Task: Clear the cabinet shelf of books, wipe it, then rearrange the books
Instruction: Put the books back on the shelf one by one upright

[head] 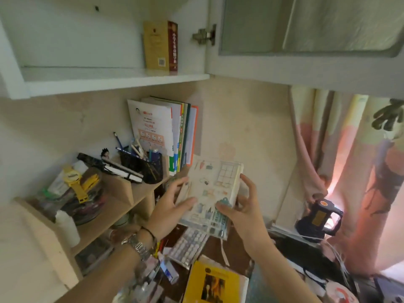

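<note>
Fingers of the left hand lie fairly straight along the left edge and under the near part of an illustrated notebook, while the right hand curls round its right edge, thumb on the cover and fingertips against the page block. Both hands hold this one book between them, low in front of the chest, above the cluttered bench.

Its long axis runs away from the person, tilted up toward the wall. The open cabinet shelf is well above and to the left of the book, so the lift ahead looks to be up and leftward, and the left hand is on the nearer side to it. A single red-spined hardback stands upright at the shelf's right end; the rest of the white board is bare, so I judge the books are now going back, though I cannot tell whether it has been wiped.

The notebook's cover is pale, matt, printed with small pastel drawings, and its thick block of pages looks soft-edged. The shelf is smooth white laminate. Below it, tall thin workbooks stand on a raw wooden rack.
</note>
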The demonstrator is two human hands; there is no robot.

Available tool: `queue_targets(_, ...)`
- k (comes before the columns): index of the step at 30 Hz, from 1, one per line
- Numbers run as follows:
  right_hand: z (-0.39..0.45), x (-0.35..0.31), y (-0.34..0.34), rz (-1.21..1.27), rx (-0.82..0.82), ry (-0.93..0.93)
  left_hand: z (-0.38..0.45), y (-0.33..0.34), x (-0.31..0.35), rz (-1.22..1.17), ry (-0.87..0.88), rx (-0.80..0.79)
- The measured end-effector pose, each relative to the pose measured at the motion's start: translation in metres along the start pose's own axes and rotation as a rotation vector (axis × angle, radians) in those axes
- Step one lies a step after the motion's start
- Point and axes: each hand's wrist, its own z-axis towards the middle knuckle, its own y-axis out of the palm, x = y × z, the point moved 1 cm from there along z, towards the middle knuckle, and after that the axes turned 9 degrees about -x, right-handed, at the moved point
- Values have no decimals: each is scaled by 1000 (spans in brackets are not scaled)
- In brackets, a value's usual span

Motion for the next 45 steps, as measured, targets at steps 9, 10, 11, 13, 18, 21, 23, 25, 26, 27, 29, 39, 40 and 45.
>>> queue_targets(9,78,-132,13,43,-63,-321,64,-44,168,337,285,36)
queue_targets(10,86,-143,15,44,-65,-350,69,-48,184,377,310,33)
queue_targets(11,94,-153,18,41,-74,-381,75,-53,199,422,328,28)
queue_targets(13,109,-170,25,26,-93,-441,84,-62,228,534,333,7)
queue_targets(18,145,-202,40,7,-133,-510,105,-91,281,723,244,-81)
queue_targets(21,172,-216,46,70,-161,-498,120,-108,299,747,221,-59)
queue_targets(23,192,-222,50,83,-181,-507,132,-117,305,750,224,-36)
queue_targets(25,212,-226,54,77,-210,-525,144,-127,308,743,223,-14)
queue_targets(26,221,-227,57,71,-220,-530,149,-133,308,740,221,0)
queue_targets(27,228,-229,58,64,-222,-529,154,-137,307,734,218,13)
queue_targets(29,242,-230,64,51,-231,-532,162,-147,304,727,219,44)
queue_targets(39,273,-220,102,-78,-271,-539,186,-189,268,659,221,196)
queue_targets(40,275,-219,105,-88,-280,-544,189,-192,265,648,217,214)
queue_targets(45,294,-211,117,-182,-226,-618,211,-200,254,664,197,311)
